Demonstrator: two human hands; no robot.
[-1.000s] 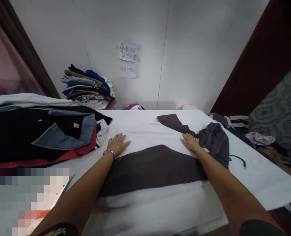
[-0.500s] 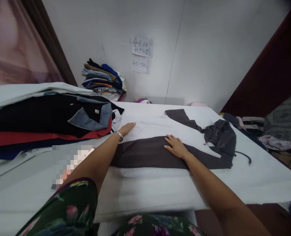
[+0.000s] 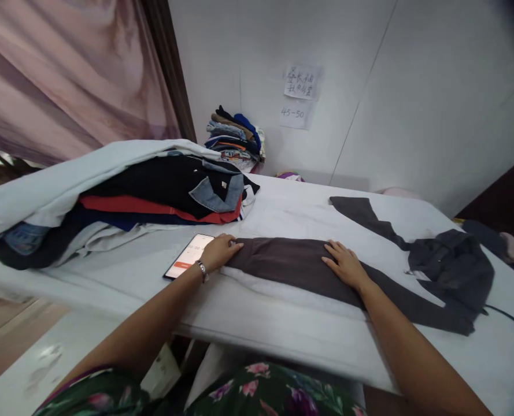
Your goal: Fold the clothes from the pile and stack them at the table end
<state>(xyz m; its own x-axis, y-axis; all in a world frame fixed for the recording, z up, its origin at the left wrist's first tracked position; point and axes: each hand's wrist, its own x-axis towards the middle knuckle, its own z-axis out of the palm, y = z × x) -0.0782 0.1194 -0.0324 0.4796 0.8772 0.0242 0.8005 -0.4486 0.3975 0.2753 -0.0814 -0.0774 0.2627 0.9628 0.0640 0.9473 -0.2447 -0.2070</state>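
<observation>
Dark garment [image 3: 287, 260]: on white table [image 3: 126, 274], right of phone [image 3: 188, 256].
Left hand [image 3: 218, 253]: palm down at garment's left end, fingers bent; cannot tell if gripping.
Right hand [image 3: 346, 266]: open, flat on garment's middle, fingers angled forward-left.

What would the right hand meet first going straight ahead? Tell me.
The right hand would slide off the grey garment over white tabletop, then probably meet the clothes heap or folded stack first; depth is unclear.

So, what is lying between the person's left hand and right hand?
The head view shows a flat stretch of dark grey long-sleeved garment between the left hand and right hand.
</observation>
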